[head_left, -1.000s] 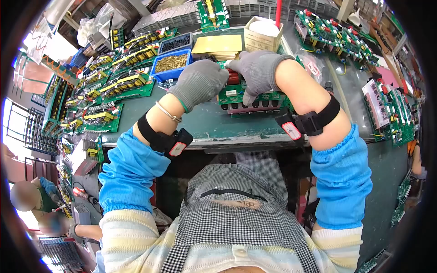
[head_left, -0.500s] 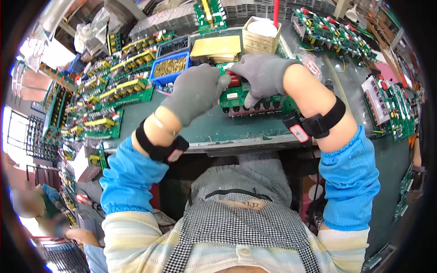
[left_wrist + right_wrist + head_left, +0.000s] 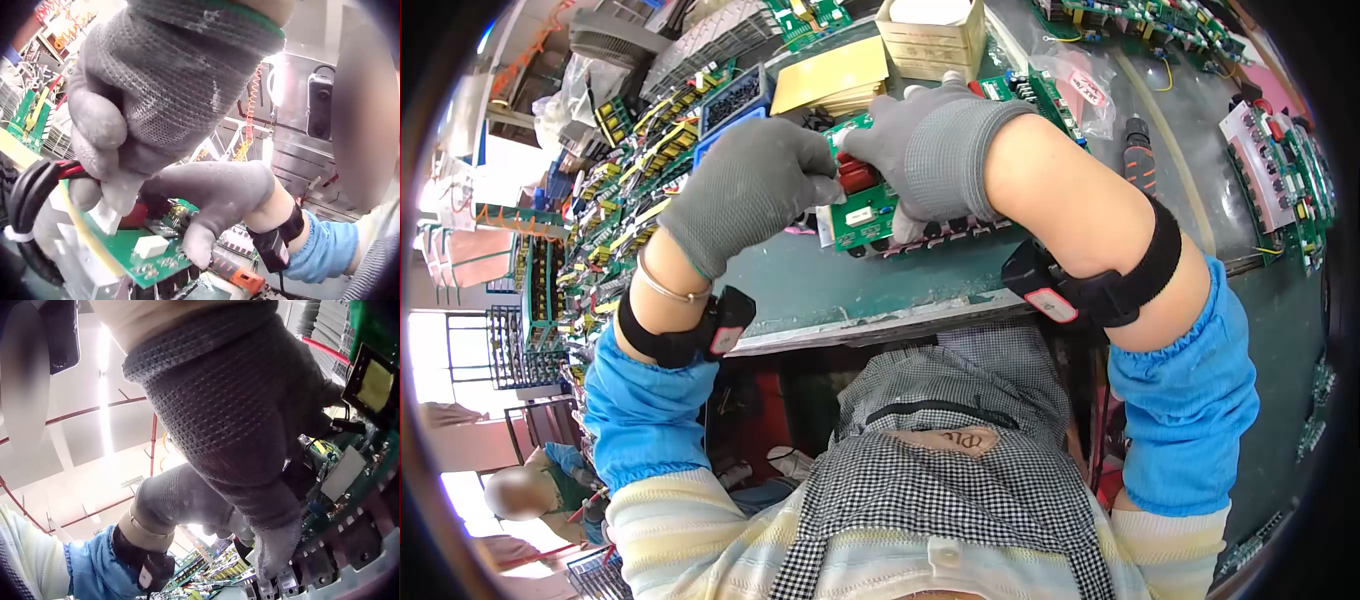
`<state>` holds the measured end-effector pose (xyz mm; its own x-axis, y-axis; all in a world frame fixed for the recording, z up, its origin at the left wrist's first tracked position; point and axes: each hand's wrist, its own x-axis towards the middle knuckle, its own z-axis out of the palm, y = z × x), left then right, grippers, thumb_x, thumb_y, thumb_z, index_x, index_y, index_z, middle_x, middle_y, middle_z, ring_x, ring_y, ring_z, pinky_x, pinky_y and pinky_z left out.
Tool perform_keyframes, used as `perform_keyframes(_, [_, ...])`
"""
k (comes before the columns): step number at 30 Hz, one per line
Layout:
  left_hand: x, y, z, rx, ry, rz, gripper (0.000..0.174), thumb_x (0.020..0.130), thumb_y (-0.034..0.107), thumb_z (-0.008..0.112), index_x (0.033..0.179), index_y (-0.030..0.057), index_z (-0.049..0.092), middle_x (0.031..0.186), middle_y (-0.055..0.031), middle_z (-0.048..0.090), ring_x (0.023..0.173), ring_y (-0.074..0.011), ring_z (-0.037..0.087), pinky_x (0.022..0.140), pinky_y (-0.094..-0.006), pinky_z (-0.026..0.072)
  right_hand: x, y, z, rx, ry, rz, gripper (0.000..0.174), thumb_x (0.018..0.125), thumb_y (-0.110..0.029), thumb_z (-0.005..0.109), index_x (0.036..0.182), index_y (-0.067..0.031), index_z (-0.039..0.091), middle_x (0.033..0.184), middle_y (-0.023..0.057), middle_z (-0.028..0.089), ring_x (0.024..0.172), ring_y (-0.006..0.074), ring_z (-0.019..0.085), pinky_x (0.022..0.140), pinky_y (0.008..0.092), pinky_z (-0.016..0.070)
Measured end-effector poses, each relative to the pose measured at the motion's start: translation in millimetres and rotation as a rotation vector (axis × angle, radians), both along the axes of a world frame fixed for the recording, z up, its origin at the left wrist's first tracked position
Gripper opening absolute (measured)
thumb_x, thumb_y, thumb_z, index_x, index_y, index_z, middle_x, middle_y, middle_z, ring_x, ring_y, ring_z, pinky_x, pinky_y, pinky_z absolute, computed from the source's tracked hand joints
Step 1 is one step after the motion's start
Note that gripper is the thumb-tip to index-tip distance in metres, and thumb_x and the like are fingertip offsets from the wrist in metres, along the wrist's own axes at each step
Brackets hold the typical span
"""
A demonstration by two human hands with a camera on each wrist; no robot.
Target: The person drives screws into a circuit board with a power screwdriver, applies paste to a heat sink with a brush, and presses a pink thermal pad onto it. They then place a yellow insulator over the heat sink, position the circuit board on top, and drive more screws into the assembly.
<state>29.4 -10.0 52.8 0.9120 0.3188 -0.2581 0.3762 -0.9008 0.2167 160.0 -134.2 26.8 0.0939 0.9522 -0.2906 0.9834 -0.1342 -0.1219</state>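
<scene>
A green circuit board (image 3: 858,232) with red cylindrical components (image 3: 857,175) and a row of black parts along its near edge lies on the bench. My gloved left hand (image 3: 745,190) is at its left end, fingers curled. In the left wrist view, its thumb and fingertips pinch at a white connector (image 3: 105,219) on the board's corner. A black cable (image 3: 28,200) with red wires runs behind those fingers. My gloved right hand (image 3: 945,150) grips across the board, thumb at the near edge and fingers over the far side, hiding much of the middle.
Behind the board are yellow sheets (image 3: 830,75), a wooden box (image 3: 930,40) and a bin of black parts (image 3: 735,98). A power screwdriver (image 3: 1138,155) and a plastic bag (image 3: 1085,85) lie to the right. Finished-looking boards (image 3: 1280,170) stand farther right; several more line the left.
The head view has turned and come closer, so the bench appears shifted left. My left hand now covers most of the blue bin of brass pieces. My right hand keeps its hold on the board.
</scene>
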Motion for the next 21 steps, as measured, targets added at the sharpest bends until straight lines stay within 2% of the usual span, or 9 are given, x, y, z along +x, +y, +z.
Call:
perform_keyframes(3, [18.1,7.0,0.9,0.043,0.14,-0.034,0.021,0.081,0.018,0.078,0.095,0.0024,0.075,0.07,-0.0124,0.067,0.063,-0.0179,0.065,0.065,-0.0354,0.0526,0.3,-1.4,4.5,-0.02,0.006,-0.008,0.084,0.066,-0.049,0.088,0.137,-0.0185,0.055,0.131,0.0142,0.059,0.124,0.0367,0.058,0.105,0.0618,0.0395])
perform_keyframes(4, [17.2,4.0,4.4,0.043,0.129,-0.074,0.02,0.084,0.014,0.077,0.098,0.0003,0.075,0.071,-0.0093,0.069,0.063,-0.0155,0.064,0.064,-0.0319,0.0523,1.1,-4.1,1.0,0.025,0.008,-0.003,0.082,0.067,-0.049,0.088,0.136,-0.0181,0.056,0.13,0.0143,0.06,0.124,0.0361,0.058,0.105,0.0625,0.0389])
perform_keyframes(8, [-36.0,6.6,-50.3,-0.293,-0.376,0.165,0.016,0.089,0.007,0.072,0.101,-0.0035,0.073,0.079,-0.0027,0.068,0.068,-0.0081,0.061,0.061,-0.0243,0.048,-1.9,-7.0,0.2,0.035,-0.003,0.007,0.084,0.067,-0.046,0.088,0.138,-0.0165,0.054,0.127,0.0146,0.06,0.122,0.0363,0.059,0.101,0.0565,0.0445])
perform_keyframes(13, [-40.7,-0.1,-58.4,-0.51,-0.498,0.171,0.016,0.092,0.008,0.07,0.104,-0.0029,0.07,0.08,-0.0031,0.066,0.068,-0.0087,0.061,0.061,-0.0243,0.0491,5.0,-6.9,-3.3,0.057,0.057,0.032,0.09,0.066,-0.041,0.088,0.143,-0.0138,0.05,0.125,0.0147,0.06,0.119,0.0367,0.059,0.096,0.0481,0.0505])
perform_keyframes(15, [-42.3,4.6,-61.5,-0.631,-0.518,0.182,0.016,0.092,0.008,0.07,0.103,-0.0033,0.07,0.082,-0.003,0.066,0.068,-0.0093,0.062,0.062,-0.0247,0.0497,3.3,-7.3,0.0,0.071,0.032,0.056,0.1,0.066,-0.039,0.089,0.15,-0.0137,0.041,0.13,0.015,0.057,0.121,0.0336,0.058,0.099,0.0469,0.048])
perform_keyframes(16, [-43.3,9.4,-58.9,-0.792,-0.469,0.231,0.018,0.092,0.007,0.07,0.107,-0.0031,0.07,0.086,-0.0031,0.068,0.073,-0.0093,0.063,0.065,-0.025,0.0515,4.5,-8.6,-3.6,0.1,0.028,0.055,0.102,0.066,-0.038,0.088,0.152,-0.0141,0.039,0.132,0.0151,0.056,0.122,0.033,0.057,0.1,0.0464,0.0466])
perform_keyframes(19, [-55.3,12.2,-61.2,-0.675,-0.656,0.114,0.029,0.092,0.007,0.07,0.119,-0.0018,0.067,0.09,-0.0032,0.067,0.079,-0.0083,0.061,0.069,-0.025,0.0524,4.2,-9.3,-5.8,0.128,-0.014,0.058,0.105,0.066,-0.038,0.087,0.154,-0.015,0.035,0.137,0.015,0.053,0.127,0.032,0.053,0.104,0.0463,0.0407])
perform_keyframes(20, [-60.7,17.1,-64.7,-0.863,-0.744,0.16,0.043,0.091,0.007,0.07,0.132,0.0008,0.061,0.092,-0.002,0.066,0.084,-0.0069,0.059,0.073,-0.0253,0.0523,5.8,-9.4,-5.3,0.148,-0.022,0.084,0.103,0.068,-0.043,0.086,0.154,-0.0157,0.037,0.136,0.0158,0.054,0.126,0.0338,0.054,0.103,0.0469,0.0437])
perform_keyframes(21, [-67.5,26.1,-67.6,-0.782,-0.688,0.125,0.045,0.091,0.006,0.07,0.134,0.0016,0.059,0.092,-0.0017,0.066,0.085,-0.0068,0.059,0.074,-0.0257,0.0523,6.9,-10.2,-5.7,0.163,-0.019,0.114,0.101,0.069,-0.047,0.086,0.153,-0.0164,0.038,0.135,0.0165,0.054,0.125,0.0355,0.055,0.101,0.0475,0.0466])
